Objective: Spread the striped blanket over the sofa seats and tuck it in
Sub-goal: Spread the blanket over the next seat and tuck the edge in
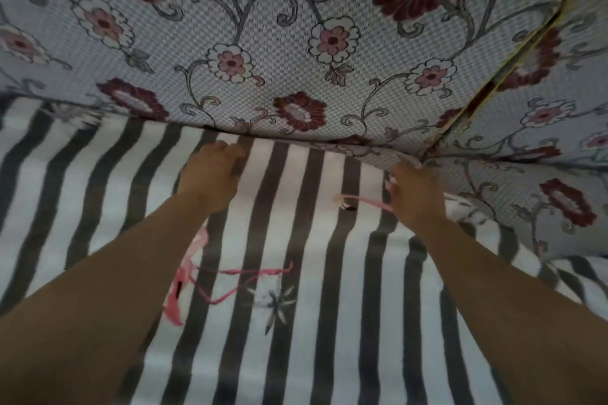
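Observation:
The striped blanket (296, 322), white with dark grey stripes and pink flamingo prints, lies flat over the sofa seat and fills the lower half of the view. Its far edge runs into the crease under the floral sofa backrest (279, 43). My left hand (212, 171) rests on the blanket just before that crease, fingers curled down onto the cloth. My right hand (414, 194) presses at the blanket's far right edge, near the corner where backrest and side cushion meet; its fingertips are hidden in the fabric.
A second floral cushion (543, 174) stands at the right, forming a corner with the backrest. A gap with a yellowish seam (487, 89) runs between the two. The blanket's right border bunches against this cushion.

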`<state>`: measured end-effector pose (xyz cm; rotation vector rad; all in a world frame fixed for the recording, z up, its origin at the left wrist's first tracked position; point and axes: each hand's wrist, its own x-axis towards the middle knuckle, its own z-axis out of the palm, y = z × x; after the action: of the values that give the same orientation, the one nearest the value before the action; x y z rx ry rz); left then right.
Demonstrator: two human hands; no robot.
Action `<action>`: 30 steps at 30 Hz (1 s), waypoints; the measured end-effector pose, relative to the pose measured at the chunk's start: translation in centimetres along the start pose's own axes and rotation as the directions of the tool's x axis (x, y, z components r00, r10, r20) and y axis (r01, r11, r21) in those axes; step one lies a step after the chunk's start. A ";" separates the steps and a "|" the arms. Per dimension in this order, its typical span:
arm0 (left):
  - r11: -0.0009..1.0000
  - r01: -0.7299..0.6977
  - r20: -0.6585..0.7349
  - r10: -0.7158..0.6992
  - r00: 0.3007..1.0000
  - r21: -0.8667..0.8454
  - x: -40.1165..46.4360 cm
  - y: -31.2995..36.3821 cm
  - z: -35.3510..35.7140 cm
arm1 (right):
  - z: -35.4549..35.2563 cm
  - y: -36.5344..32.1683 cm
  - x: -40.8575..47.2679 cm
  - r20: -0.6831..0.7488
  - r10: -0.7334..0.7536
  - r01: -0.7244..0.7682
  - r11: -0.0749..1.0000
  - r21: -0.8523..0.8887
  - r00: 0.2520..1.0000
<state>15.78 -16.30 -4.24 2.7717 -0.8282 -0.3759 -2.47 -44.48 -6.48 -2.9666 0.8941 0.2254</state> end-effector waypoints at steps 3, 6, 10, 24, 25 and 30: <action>0.997 0.079 0.069 -0.080 0.994 0.012 -0.6 -3.0 0.6 | 0.5 -1.4 1.0 0.012 -0.019 0.017 0.996 0.091 1.000; 0.994 0.110 0.069 -0.110 0.992 0.003 0.5 -4.9 0.8 | 0.7 -3.3 2.8 0.044 -0.018 0.012 0.991 0.131 0.999; 0.995 0.099 0.060 -0.098 0.993 -0.022 2.5 -5.1 1.3 | 1.1 -4.7 4.6 0.089 0.014 -0.022 0.995 0.092 0.996; 0.988 0.009 0.208 -0.042 0.977 0.156 12.1 2.1 7.9 | 2.1 -2.5 8.4 0.340 0.095 -0.198 0.939 0.282 0.936; 0.988 0.017 0.196 -0.047 0.980 0.154 12.5 2.3 7.9 | 1.7 -2.5 8.9 0.376 0.111 -0.256 0.896 0.363 0.920; 1.000 -0.015 -0.095 0.014 0.995 -0.010 13.7 3.3 6.8 | 0.0 -2.2 11.8 0.533 0.173 -0.425 0.813 0.398 0.828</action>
<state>23.10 -27.59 -12.17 2.7481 -0.8213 -0.2423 8.44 -49.04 -8.26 -2.1263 1.1410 0.5985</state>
